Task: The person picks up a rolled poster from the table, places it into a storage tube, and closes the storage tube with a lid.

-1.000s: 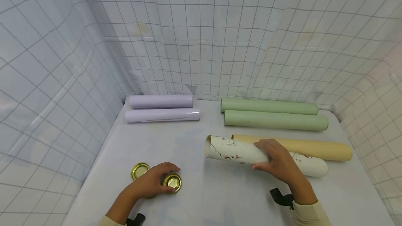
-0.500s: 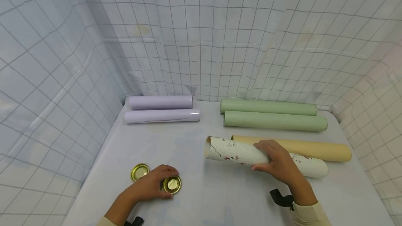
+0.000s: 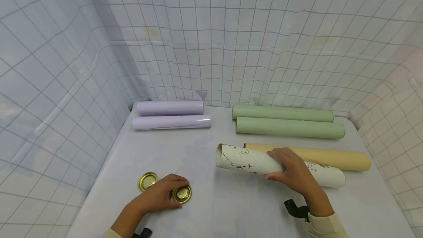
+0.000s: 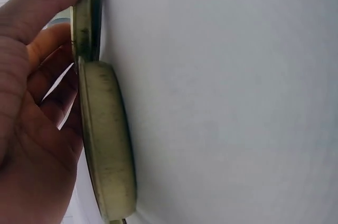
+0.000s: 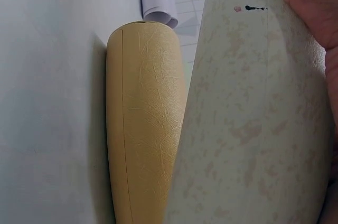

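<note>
On the white table, my left hand (image 3: 162, 195) pinches a small round gold dish (image 3: 182, 193), thumb at its near rim and fingers along the far one. A second gold dish (image 3: 147, 181) lies just left of that hand. In the left wrist view, another shallow gold dish (image 4: 108, 139) sits close under the palm; the hand hides it in the head view. My right hand (image 3: 292, 172) grips a white paper roll (image 3: 244, 157) printed with dark branches and red blossoms. The roll slants in front of a yellow roll (image 3: 330, 157), its left end raised toward the camera.
Two green rolls (image 3: 284, 127) lie side by side at the back right. At the back left are two pale purple rolls (image 3: 172, 122). A white sheet with a grid pattern (image 3: 211, 47) walls the table on three sides.
My left fingers and thumb have shifted from over the gold dish to its far and near rims. The right hand and the white roll have stayed put.
</note>
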`<action>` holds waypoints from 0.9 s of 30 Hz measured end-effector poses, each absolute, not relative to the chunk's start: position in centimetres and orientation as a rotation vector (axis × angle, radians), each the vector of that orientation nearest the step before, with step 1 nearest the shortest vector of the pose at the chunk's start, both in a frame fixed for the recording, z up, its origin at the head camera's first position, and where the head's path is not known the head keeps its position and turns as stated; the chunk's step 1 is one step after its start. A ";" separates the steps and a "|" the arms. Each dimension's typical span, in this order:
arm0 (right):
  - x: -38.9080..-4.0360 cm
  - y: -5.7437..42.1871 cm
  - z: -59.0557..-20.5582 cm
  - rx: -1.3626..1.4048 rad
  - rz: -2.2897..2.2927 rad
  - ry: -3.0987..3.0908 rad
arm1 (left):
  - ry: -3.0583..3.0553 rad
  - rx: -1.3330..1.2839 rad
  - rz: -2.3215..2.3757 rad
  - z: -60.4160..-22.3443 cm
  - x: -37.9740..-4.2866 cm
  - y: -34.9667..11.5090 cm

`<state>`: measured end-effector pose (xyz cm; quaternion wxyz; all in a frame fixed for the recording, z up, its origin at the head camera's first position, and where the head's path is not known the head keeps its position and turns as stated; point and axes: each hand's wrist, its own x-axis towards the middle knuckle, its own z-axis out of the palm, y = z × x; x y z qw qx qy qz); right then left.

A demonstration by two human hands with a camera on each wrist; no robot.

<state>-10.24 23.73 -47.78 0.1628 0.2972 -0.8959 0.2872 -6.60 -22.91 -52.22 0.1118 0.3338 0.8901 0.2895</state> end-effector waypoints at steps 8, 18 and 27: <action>-10.1 23.7 -47.9 0.850 0.819 -2.546 | 2.638 0.797 0.909 -51.5 -7.1 -22.6; -10.0 23.8 -48.1 0.855 0.811 -2.546 | 2.672 0.833 1.041 -48.7 -7.9 -21.5; -10.1 23.7 -48.0 0.864 0.821 -2.554 | 2.656 0.895 1.048 -47.7 -8.5 -20.7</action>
